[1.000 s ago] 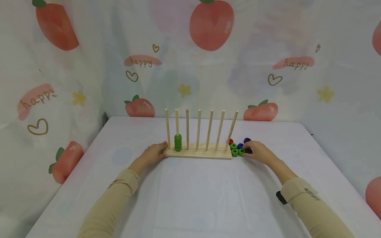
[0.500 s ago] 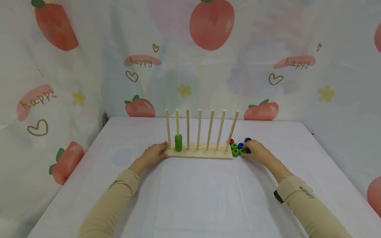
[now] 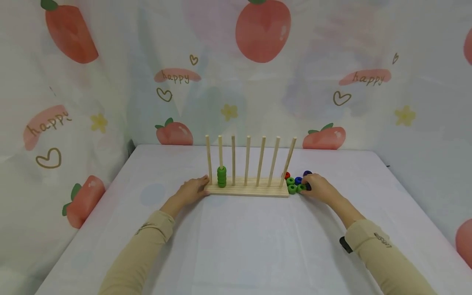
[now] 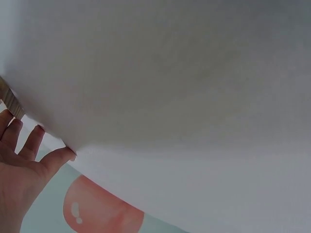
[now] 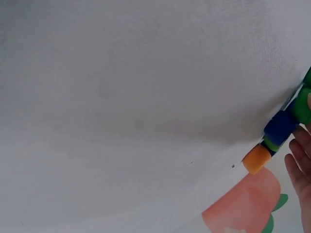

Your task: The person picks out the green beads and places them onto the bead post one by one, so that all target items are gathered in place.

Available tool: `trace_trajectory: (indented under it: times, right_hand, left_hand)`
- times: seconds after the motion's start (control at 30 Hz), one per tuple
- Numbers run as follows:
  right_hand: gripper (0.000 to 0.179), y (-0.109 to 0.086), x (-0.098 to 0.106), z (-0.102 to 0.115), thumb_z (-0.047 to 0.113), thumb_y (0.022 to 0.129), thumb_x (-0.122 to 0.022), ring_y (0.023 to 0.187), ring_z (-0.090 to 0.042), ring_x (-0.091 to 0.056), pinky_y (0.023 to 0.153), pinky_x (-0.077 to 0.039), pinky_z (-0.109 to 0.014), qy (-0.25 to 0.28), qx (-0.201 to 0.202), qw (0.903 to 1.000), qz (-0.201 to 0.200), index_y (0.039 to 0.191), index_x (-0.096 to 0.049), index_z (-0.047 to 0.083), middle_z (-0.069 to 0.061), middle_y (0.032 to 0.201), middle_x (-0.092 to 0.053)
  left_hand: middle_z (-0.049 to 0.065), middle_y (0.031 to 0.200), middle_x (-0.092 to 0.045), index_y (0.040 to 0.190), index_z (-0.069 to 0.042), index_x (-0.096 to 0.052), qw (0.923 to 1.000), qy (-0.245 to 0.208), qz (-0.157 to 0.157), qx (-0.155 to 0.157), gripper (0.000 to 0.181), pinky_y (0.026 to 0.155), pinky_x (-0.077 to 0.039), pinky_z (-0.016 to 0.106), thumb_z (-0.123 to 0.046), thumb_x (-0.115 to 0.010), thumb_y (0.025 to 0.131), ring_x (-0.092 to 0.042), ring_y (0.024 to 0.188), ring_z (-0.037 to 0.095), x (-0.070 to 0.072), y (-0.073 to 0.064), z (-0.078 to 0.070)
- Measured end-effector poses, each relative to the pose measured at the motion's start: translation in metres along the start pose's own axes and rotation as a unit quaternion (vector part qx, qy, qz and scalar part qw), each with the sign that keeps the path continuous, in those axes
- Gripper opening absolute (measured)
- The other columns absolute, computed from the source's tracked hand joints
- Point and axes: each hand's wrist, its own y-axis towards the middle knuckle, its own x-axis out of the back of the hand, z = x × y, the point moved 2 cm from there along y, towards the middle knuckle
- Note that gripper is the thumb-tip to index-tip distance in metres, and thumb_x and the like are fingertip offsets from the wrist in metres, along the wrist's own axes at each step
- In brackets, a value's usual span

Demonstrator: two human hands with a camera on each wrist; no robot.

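Observation:
A wooden base [image 3: 250,190] with a row of several upright pegs stands on the table. Green beads [image 3: 221,177] are stacked on its second peg from the left. My left hand [image 3: 191,190] touches the base's left end, fingers spread in the left wrist view. Loose beads lie beyond the right end: red [image 3: 287,175], green [image 3: 292,189], blue [image 3: 298,180] and purple [image 3: 307,173]. My right hand [image 3: 320,189] is at this cluster, thumb and forefinger apart around a dark bead [image 3: 308,187]. In the right wrist view a finger touches a green bead [image 5: 301,104], partly cut off by the frame.
An orange bead [image 5: 256,159] lies past a blue bead [image 5: 282,127] in the right wrist view. White cloth covers the table [image 3: 239,241]. Behind it and at the sides hang sheets [image 3: 265,94] printed with red fruit and lettering.
My right forearm has shifted slightly left, and the right fingers have settled a little closer over the dark bead. My left hand, the base and the stacked beads stay where they were.

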Motion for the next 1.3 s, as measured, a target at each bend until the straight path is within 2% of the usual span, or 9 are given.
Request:
trace_trajectory:
  times: [0.4, 0.63, 0.83, 0.93, 0.97, 1.07, 1.17, 1.2, 1.3]
  right_hand:
    - [0.028, -0.011, 0.003, 0.004, 0.01, 0.082, -0.072, 0.093, -0.035, -0.062, 0.084, -0.051, -0.049, 0.037, 0.008, 0.999, -0.023, 0.102, -0.062, -0.006, -0.02, 0.096, -0.067]
    - [0.029, -0.019, 0.004, 0.006, 0.009, 0.083, -0.071, 0.099, -0.038, -0.063, 0.088, -0.05, -0.051, 0.083, 0.002, 0.9951, -0.054, 0.105, -0.061, -0.007, -0.024, 0.102, -0.068]
    - [0.028, -0.026, 0.007, 0.009, 0.006, 0.082, -0.071, 0.097, -0.04, -0.064, 0.087, -0.05, -0.053, 0.106, 0.027, 0.9903, -0.085, 0.105, -0.062, -0.009, -0.026, 0.101, -0.067]
    - [0.028, -0.03, 0.009, 0.011, 0.004, 0.082, -0.071, 0.096, -0.04, -0.064, 0.084, -0.051, -0.052, 0.115, 0.034, 0.9882, -0.095, 0.105, -0.063, -0.01, -0.026, 0.101, -0.067]
    - [0.028, -0.031, 0.009, 0.013, 0.004, 0.081, -0.071, 0.096, -0.04, -0.064, 0.084, -0.052, -0.052, 0.116, 0.038, 0.9876, -0.098, 0.104, -0.063, -0.01, -0.026, 0.101, -0.067]
    - [0.028, -0.032, 0.01, 0.018, 0.003, 0.081, -0.071, 0.094, -0.04, -0.065, 0.082, -0.053, -0.05, 0.117, 0.052, 0.9861, -0.106, 0.104, -0.064, -0.009, -0.026, 0.101, -0.067]
    - [0.027, -0.03, 0.013, 0.024, 0.002, 0.08, -0.072, 0.092, -0.038, -0.067, 0.08, -0.053, -0.049, 0.122, 0.071, 0.9831, -0.117, 0.104, -0.065, -0.01, -0.025, 0.1, -0.068]
    - [0.028, -0.029, 0.013, 0.026, 0.001, 0.08, -0.072, 0.092, -0.038, -0.067, 0.08, -0.053, -0.049, 0.123, 0.076, 0.9822, -0.119, 0.104, -0.065, -0.01, -0.025, 0.099, -0.069]
    - [0.028, -0.029, 0.014, 0.033, 0.0, 0.079, -0.073, 0.09, -0.036, -0.067, 0.079, -0.054, -0.048, 0.128, 0.089, 0.9796, -0.126, 0.104, -0.065, -0.01, -0.023, 0.098, -0.069]
  left_hand:
    - [0.014, 0.148, -0.038, 0.138, 0.0, -0.045, 0.9999, -0.007, 0.005, 0.014, 0.056, 0.097, -0.033, 0.069, -0.028, -0.06, 0.092, -0.043, 0.129, 0.042, 0.001, 0.0, -0.001]
    - [0.017, 0.147, -0.038, 0.137, 0.002, -0.045, 1.0, -0.004, 0.007, 0.004, 0.056, 0.096, -0.034, 0.069, -0.028, -0.058, 0.093, -0.043, 0.127, 0.045, 0.001, -0.003, -0.002]
    - [0.016, 0.147, -0.04, 0.137, 0.001, -0.045, 1.0, -0.007, -0.002, -0.003, 0.056, 0.096, -0.035, 0.068, -0.028, -0.06, 0.091, -0.045, 0.127, 0.043, 0.002, -0.001, -0.004]
    - [0.016, 0.147, -0.039, 0.137, 0.001, -0.045, 0.9999, -0.009, 0.003, -0.005, 0.056, 0.097, -0.034, 0.068, -0.028, -0.06, 0.092, -0.044, 0.127, 0.044, 0.001, 0.001, -0.006]
    - [0.014, 0.147, -0.04, 0.137, 0.0, -0.046, 0.9999, -0.01, -0.004, -0.006, 0.059, 0.097, -0.035, 0.068, -0.039, -0.054, 0.093, -0.045, 0.127, 0.043, -0.003, 0.002, -0.002]
    - [0.013, 0.147, -0.039, 0.138, -0.001, -0.046, 0.9999, -0.01, 0.002, 0.002, 0.059, 0.097, -0.034, 0.068, -0.039, -0.054, 0.093, -0.044, 0.128, 0.043, -0.003, 0.002, -0.002]
    - [0.013, 0.147, -0.039, 0.138, -0.001, -0.046, 1.0, -0.006, -0.002, 0.001, 0.06, 0.096, -0.036, 0.068, -0.039, -0.055, 0.093, -0.045, 0.127, 0.043, -0.001, 0.001, -0.002]
    - [0.015, 0.147, -0.038, 0.138, 0.0, -0.045, 0.9999, -0.007, 0.006, 0.006, 0.057, 0.097, -0.035, 0.068, -0.028, -0.06, 0.092, -0.044, 0.127, 0.044, 0.002, -0.001, -0.006]
    - [0.016, 0.147, -0.039, 0.138, 0.001, -0.045, 1.0, -0.003, 0.002, 0.004, 0.057, 0.096, -0.035, 0.068, -0.028, -0.06, 0.091, -0.044, 0.126, 0.045, 0.003, -0.002, -0.006]
